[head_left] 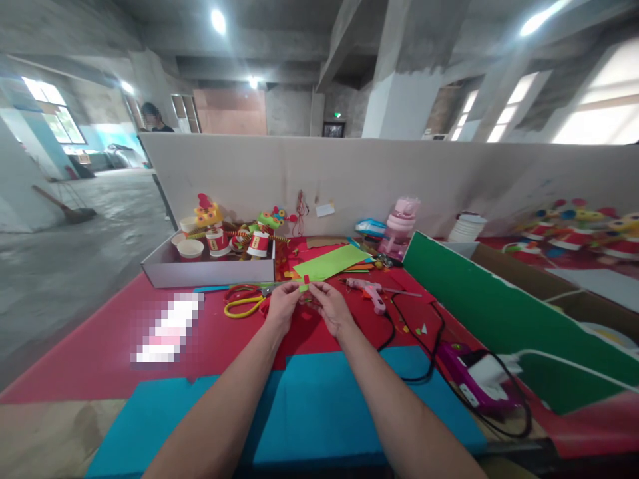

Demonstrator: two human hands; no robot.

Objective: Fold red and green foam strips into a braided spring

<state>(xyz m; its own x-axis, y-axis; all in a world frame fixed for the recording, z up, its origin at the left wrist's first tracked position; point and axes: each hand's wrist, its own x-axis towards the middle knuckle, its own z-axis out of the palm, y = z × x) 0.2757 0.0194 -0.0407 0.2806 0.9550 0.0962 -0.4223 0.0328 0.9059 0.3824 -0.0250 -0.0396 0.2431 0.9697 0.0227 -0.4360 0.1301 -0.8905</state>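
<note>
Both hands meet over the middle of the red table covering. My left hand (283, 303) and my right hand (327, 305) pinch a small green and red paper piece (305, 283) between their fingertips. Just behind them lies a light green paper sheet (332, 263). Yellow-handled scissors (244, 307) rest to the left of my left hand, with a red-handled pair (239, 291) beside them. A pink glue gun (368, 293) lies right of my right hand.
A white box (214, 273) at the back left holds paper cups and colourful figures. Blue board (319, 412) lies in front. At right are a purple power strip (479, 382), black cables and a green-sided box (489, 319). A person (156, 118) is behind the partition (249, 166).
</note>
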